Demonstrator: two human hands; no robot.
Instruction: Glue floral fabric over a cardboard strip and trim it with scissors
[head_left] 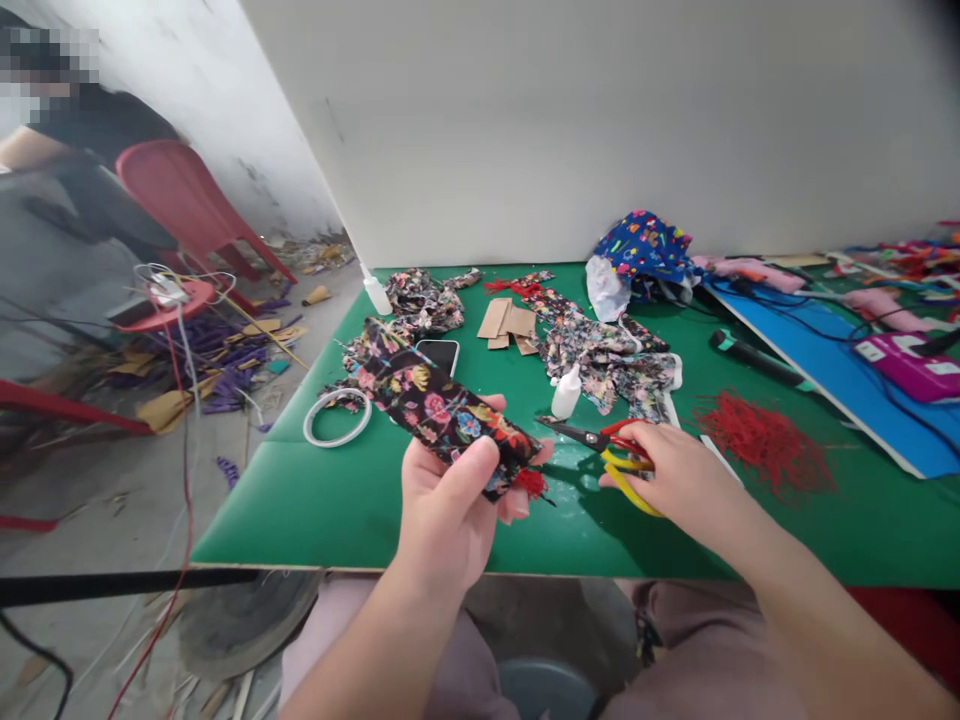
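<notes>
A long strip of black floral fabric (pixel 442 405) slants over the green table, with my left hand (pixel 457 490) wrapped round its lower right end. A small tuft of red threads (pixel 531 484) shows at that end, beside my left fingertips. To the right, my right hand (pixel 667 470) holds scissors with red and yellow handles (pixel 630 480). Their dark blades point left, close to the fabric's end. A white squeeze bottle (pixel 566 393) stands just beyond the blades. Behind it lies more gathered floral fabric (pixel 592 350).
The green table (pixel 300 510) holds a tape roll (pixel 337 418), a phone (pixel 441 355), cardboard pieces (pixel 508 325), red threads (pixel 769 445), a blue board (pixel 825 380), a magenta device (pixel 911 365) and a second bottle (pixel 376 292). A person (pixel 105 130) is by a red chair (pixel 180 195) at left.
</notes>
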